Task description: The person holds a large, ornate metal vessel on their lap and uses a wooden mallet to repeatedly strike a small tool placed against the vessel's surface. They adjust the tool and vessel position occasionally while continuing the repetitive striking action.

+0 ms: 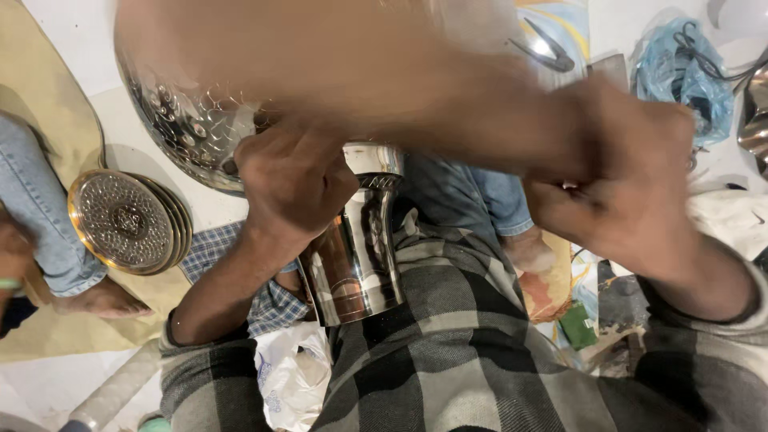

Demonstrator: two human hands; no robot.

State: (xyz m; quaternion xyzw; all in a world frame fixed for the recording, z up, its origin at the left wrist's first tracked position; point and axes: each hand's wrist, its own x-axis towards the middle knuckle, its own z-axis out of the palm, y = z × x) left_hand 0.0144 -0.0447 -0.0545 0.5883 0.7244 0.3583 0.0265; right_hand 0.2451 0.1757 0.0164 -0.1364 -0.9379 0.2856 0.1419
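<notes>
My left hand (292,180) is closed in a fist at the lower edge of a large hammered metal bowl (188,120) and seems to grip it there. Just below the fist, a shiny steel vessel (356,248) with a flared rim stands upright in my lap. My right hand (632,188) is raised at the right, blurred by motion, with its fingers curled. Whether it holds anything cannot be made out. A blurred brown shape (360,64) spans the top of the view above the bowl, reaching toward the right hand.
A stack of round embossed metal plates (128,220) lies at the left on a tan cloth, beside another person's jeans leg (36,200) and bare foot (104,300). A blue plastic bag (680,68) and a metal tool (544,48) lie at the top right. A white bag (292,376) sits near my left elbow.
</notes>
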